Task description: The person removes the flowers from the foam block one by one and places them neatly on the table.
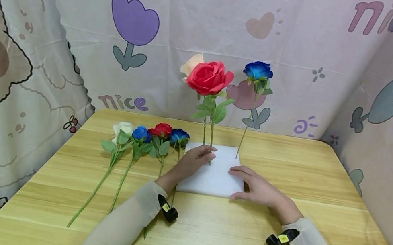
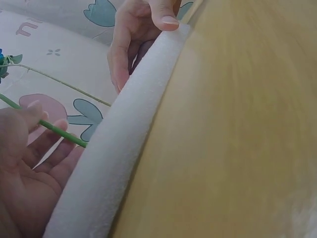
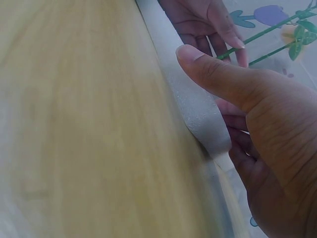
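A white foam board (image 1: 208, 182) lies on the table with three artificial roses standing in it. My left hand (image 1: 191, 164) holds the green stem (image 2: 62, 133) of the pink-red rose (image 1: 209, 78) low down, between thumb and fingers, close to the foam. Behind that bloom shows a peach rose (image 1: 190, 66), partly hidden. A blue rose (image 1: 258, 70) leans slightly at the board's back right. My right hand (image 1: 258, 188) grips the board's front right corner, thumb at the front edge and fingers over the top and side.
Left of the board lie several loose roses: a white one (image 1: 123, 129), a blue one (image 1: 141, 134), a red one (image 1: 161, 129) and a dark blue one (image 1: 179, 136). Their stems point toward the front, some passing under my left forearm. A printed cloth (image 1: 207, 26) hangs behind the table (image 1: 304, 167).
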`<state>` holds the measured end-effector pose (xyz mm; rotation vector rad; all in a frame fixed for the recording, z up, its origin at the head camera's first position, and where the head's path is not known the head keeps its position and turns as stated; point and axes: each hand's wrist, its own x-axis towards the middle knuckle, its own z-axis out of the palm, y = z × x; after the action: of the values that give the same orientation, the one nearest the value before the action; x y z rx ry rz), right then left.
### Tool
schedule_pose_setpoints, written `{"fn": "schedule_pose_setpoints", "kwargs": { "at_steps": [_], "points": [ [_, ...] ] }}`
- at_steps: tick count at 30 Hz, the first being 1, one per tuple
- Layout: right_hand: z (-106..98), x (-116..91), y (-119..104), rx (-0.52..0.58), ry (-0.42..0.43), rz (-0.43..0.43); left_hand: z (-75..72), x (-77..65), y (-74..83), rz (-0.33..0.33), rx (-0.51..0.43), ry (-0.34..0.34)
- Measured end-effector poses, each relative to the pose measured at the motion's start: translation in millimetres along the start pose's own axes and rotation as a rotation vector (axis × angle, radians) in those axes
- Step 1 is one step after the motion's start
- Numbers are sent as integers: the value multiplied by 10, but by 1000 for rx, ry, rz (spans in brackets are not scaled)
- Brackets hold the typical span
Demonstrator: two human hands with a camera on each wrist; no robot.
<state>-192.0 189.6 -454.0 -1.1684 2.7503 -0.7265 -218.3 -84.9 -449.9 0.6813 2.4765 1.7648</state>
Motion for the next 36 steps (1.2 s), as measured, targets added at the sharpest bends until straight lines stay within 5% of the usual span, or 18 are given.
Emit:
{"fn": "schedule_pose_setpoints", "kwargs": {
  "at_steps": [8, 18, 36],
  "points": [
    [-4, 6, -7, 3, -1, -6, 18, 23, -64, 18, -77, 6],
    [9, 7, 17, -1, 3, -16, 35, 23, -22, -25, -63, 61],
    [9, 15, 21, -12, 12, -29, 65, 14, -20, 51, -80, 168]
  ]
}}
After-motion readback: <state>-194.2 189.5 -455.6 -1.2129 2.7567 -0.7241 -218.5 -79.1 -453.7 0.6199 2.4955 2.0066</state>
